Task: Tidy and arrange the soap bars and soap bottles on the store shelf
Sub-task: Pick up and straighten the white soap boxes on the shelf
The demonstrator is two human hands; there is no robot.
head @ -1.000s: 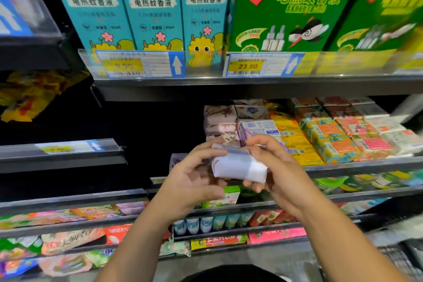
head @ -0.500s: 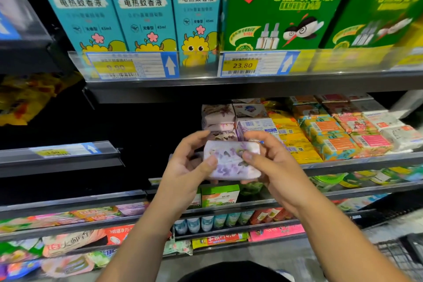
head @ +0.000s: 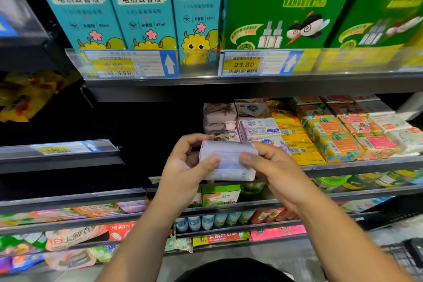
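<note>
Both hands hold one pale wrapped soap bar [head: 227,160] in front of the soap shelf [head: 357,163]. The left hand [head: 185,167] grips its left end, thumb on the near face; the right hand [head: 272,167] grips the right end the same way. Behind the bar, a stack of floral soaps [head: 219,119] stands at the left end of the row, with white boxes [head: 258,126], yellow packs [head: 295,139] and orange packs [head: 332,137] to the right. On the shelf above stand teal boxes [head: 142,4] and green boxes [head: 290,4], with price tags [head: 242,64] below them.
</note>
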